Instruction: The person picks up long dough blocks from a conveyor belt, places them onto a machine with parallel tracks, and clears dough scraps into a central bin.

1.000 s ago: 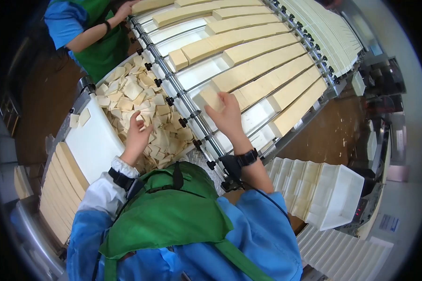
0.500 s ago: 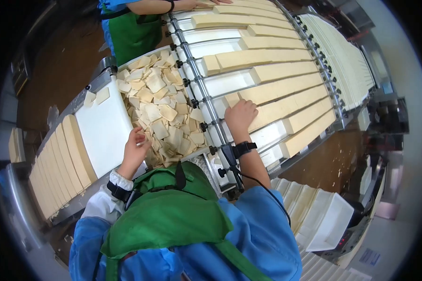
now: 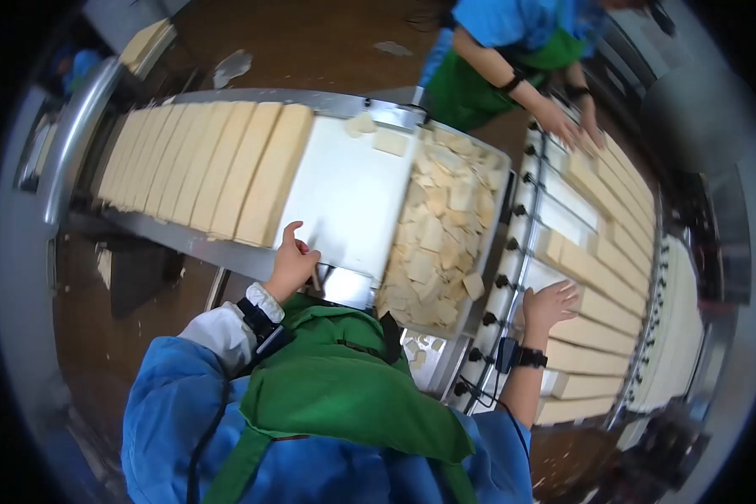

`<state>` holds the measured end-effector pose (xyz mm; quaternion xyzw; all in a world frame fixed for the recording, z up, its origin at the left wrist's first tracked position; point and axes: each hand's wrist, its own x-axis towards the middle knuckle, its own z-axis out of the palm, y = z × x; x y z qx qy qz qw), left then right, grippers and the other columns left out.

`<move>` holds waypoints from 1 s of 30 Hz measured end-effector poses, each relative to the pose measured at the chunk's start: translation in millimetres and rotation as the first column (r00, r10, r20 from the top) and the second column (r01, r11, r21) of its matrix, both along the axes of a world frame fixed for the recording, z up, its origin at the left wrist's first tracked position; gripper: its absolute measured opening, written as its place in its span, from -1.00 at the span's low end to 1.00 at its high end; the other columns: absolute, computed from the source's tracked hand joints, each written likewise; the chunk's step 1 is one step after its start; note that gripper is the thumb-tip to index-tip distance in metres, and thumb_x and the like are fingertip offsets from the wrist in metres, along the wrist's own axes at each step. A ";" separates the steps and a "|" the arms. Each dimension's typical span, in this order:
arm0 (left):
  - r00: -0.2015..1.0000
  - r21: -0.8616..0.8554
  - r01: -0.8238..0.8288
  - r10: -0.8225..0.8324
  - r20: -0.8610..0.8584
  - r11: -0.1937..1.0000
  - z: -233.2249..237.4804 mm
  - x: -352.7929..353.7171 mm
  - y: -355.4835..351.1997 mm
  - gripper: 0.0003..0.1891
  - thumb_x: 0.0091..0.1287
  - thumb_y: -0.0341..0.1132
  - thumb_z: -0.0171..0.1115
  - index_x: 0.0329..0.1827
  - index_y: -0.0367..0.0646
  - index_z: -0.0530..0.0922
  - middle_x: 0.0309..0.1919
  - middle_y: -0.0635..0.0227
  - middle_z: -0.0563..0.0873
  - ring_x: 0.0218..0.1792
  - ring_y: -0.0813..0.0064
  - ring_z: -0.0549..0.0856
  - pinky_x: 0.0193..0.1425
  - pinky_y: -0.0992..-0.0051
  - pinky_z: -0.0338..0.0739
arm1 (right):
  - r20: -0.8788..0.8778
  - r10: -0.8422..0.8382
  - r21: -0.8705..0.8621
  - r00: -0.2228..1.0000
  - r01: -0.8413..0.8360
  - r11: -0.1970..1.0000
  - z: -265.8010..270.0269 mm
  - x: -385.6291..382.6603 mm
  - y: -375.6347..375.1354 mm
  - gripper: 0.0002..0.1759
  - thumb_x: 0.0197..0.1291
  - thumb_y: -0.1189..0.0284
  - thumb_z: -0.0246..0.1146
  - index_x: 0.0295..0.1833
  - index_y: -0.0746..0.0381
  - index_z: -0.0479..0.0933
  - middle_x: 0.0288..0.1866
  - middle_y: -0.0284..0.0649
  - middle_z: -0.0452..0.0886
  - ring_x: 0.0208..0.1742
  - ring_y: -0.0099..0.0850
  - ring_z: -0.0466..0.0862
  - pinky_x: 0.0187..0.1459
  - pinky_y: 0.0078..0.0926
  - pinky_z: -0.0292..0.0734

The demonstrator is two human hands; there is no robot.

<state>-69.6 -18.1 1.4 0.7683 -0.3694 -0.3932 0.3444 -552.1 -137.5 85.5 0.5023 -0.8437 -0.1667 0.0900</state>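
Observation:
My left hand [image 3: 292,265] hovers at the near edge of a white board [image 3: 340,193], index finger raised and apart from the thumb, with nothing visible in it. Left of it a row of long pale-yellow blocks [image 3: 218,172] lies side by side. My right hand [image 3: 550,304] is open, fingers stretched over the near ends of more long pale blocks [image 3: 596,332] lying in the lanes of a white conveyor. Between my hands a tray [image 3: 507,172] is heaped with thin, flat pale pieces [image 3: 433,244].
Across the conveyor a co-worker in a green apron [image 3: 487,88] has both hands [image 3: 571,126] on the far blocks. A metal rail with black knobs [image 3: 512,244] runs along the conveyor's near side. Two flat pieces [image 3: 382,139] lie at the board's far end.
My view has swung to the left, so the row of blocks and the board show more fully. My right hand was on the end of a block; now its fingers are stretched out.

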 end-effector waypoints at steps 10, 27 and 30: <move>0.904 0.014 -0.386 0.381 -0.193 0.922 -57.3 94.6 31.7 0.01 0.09 -0.45 0.45 0.63 -0.14 0.08 0.15 -0.18 0.69 0.04 0.06 0.77 0.15 0.29 0.67 | 0.615 0.788 -0.469 0.035 -0.787 0.401 -35.4 375.9 -101.8 -0.22 0.23 0.36 0.37 0.51 0.42 0.31 0.54 0.24 0.35 0.57 0.14 0.33 0.58 -0.06 0.24; 0.829 0.173 -0.112 0.188 -0.526 0.979 -20.9 147.2 18.2 0.04 0.16 -0.40 0.43 0.73 0.15 0.07 -0.20 0.19 0.74 -0.31 0.40 0.71 -0.11 0.40 0.62 | 0.402 0.904 -0.460 0.145 -0.822 0.336 -131.9 587.1 -165.8 -0.25 0.11 0.13 0.41 0.29 0.43 0.48 0.35 0.09 0.50 0.42 0.01 0.44 0.45 -0.02 0.30; 0.739 0.374 -0.018 0.264 -0.619 0.927 -2.6 141.2 3.8 0.05 0.14 -0.43 0.43 0.73 0.10 0.06 -0.01 0.10 0.73 -0.18 0.33 0.73 -0.02 0.39 0.64 | 0.484 0.818 -0.387 0.310 -0.763 0.518 -126.1 592.9 -176.2 -0.23 -0.10 0.11 0.50 0.18 0.35 0.51 0.19 0.00 0.52 0.34 -0.03 0.45 0.42 -0.01 0.29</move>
